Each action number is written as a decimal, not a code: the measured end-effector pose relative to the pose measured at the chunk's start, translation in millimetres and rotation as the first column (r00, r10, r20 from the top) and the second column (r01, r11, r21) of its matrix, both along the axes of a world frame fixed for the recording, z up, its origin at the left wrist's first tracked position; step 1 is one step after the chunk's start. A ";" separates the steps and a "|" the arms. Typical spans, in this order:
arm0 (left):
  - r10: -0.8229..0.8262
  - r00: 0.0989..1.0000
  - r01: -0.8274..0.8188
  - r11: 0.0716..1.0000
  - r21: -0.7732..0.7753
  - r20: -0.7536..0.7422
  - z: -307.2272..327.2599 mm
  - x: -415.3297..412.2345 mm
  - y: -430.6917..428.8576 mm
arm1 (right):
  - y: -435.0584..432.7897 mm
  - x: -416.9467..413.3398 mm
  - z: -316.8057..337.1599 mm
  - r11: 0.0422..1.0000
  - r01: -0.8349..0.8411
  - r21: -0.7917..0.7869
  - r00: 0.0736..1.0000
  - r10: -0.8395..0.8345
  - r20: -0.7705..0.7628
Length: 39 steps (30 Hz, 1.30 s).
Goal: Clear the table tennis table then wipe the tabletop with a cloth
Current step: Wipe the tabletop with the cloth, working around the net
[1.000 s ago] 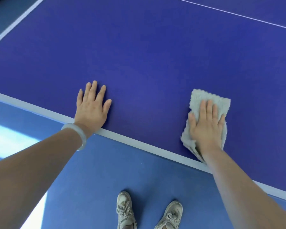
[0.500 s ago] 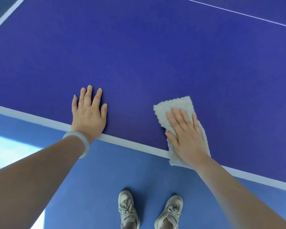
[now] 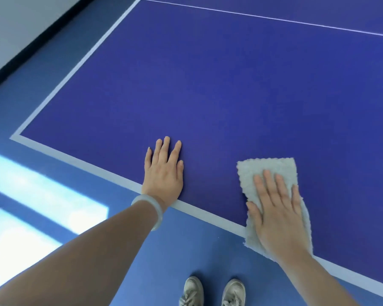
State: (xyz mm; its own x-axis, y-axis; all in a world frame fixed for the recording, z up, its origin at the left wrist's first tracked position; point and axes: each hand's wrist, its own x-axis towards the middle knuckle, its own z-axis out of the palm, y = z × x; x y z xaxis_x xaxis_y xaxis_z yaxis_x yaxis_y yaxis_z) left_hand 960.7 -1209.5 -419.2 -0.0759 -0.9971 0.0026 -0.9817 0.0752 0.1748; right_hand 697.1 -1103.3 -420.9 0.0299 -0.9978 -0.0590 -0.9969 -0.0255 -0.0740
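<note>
The blue table tennis table [image 3: 219, 85] fills most of the view, with a white border along its near and left edges. A pale grey fluffy cloth [image 3: 268, 168] lies flat at the near edge, its lower end hanging over the border. My right hand [image 3: 274, 210] presses on the cloth with straight fingers. My left hand [image 3: 164, 173] rests flat on the bare tabletop to the left of the cloth, wrist over the border, with a pale bangle on the wrist.
The table's near left corner [image 3: 16, 136] is in view. Below it is a blue floor [image 3: 111, 191] with bright sunlit patches [image 3: 20, 184]. My two shoes [image 3: 212, 292] stand close to the near edge. A thin white centre line [image 3: 274, 18] crosses the far tabletop.
My right hand has slid the cloth leftward along the near edge, closer to my left hand. The view has swung so that the table's left corner now shows.
</note>
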 end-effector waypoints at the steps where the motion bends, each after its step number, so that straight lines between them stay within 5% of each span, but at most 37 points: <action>1: 0.001 1.000 -0.001 1.000 -0.005 0.002 -0.4 0.3 -0.8 | -6.4 -7.1 1.0 0.991 0.131 0.017 0.991 -0.132 0.022; 5: -0.007 1.000 0.006 1.000 -0.008 -0.007 -1.5 0.2 0.9 | -45.9 35.1 5.7 0.935 0.347 0.068 0.931 -0.352 0.093; 9: -0.024 0.998 0.023 1.000 -0.021 -0.052 2.3 -0.7 1.3 | -63.9 100.5 6.3 0.999 -0.015 0.039 0.996 0.011 0.088; 11: -0.029 0.968 0.026 1.000 -0.016 -0.251 6.3 3.5 -0.8 | -65.2 99.7 5.6 0.992 -0.116 0.038 0.989 0.112 0.100; 14: -0.027 0.860 0.023 1.000 -0.014 -0.509 14.9 37.6 -6.7 | -76.0 83.5 2.8 0.999 0.028 0.029 0.992 -0.031 0.122; 17: -0.052 0.943 0.020 0.995 -0.099 -0.328 16.5 96.5 -24.3 | -118.4 73.8 1.8 0.962 0.268 0.049 0.956 -0.272 0.110; 21: 0.130 0.986 -0.136 0.989 -0.055 -0.101 10.7 166.9 -61.2 | -191.8 83.0 10.7 0.914 0.393 0.101 0.910 -0.402 0.104; 25: 0.132 0.990 -0.134 0.990 -0.041 -0.054 -1.6 187.3 -73.9 | -202.8 178.6 13.6 0.998 0.030 0.054 0.995 -0.034 0.090; 28: 0.119 0.991 -0.121 0.992 -0.044 -0.061 -3.9 187.3 -71.7 | -128.8 238.9 7.4 0.955 -0.294 0.032 0.953 0.290 0.088; 32: 0.119 0.991 -0.122 0.991 -0.049 -0.059 -4.2 189.5 -73.6 | -64.9 196.3 6.5 0.892 -0.450 0.038 0.893 0.450 -0.010; 34: 0.118 0.991 -0.121 0.992 -0.048 -0.058 -4.4 188.4 -74.3 | -71.4 155.6 5.3 0.954 -0.298 0.033 0.950 0.300 -0.082; 36: 0.115 0.992 -0.117 0.992 -0.039 -0.059 -5.0 187.7 -74.8 | -93.3 124.8 5.5 0.998 0.046 0.047 0.998 -0.043 -0.051; 39: 0.106 0.993 -0.107 0.994 -0.036 -0.043 -5.8 189.5 -75.7 | -134.3 136.0 7.5 0.888 0.455 0.069 0.884 -0.460 0.088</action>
State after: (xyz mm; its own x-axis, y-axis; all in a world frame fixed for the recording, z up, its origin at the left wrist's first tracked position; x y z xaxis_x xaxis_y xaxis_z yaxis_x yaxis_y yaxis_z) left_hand 1150.1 -1285.2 -425.0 0.0317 -0.9986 0.0413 -0.9765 -0.0221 0.2142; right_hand 833.1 -1237.6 -413.3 -0.4213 -0.8983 -0.1247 -0.8843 0.4374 -0.1634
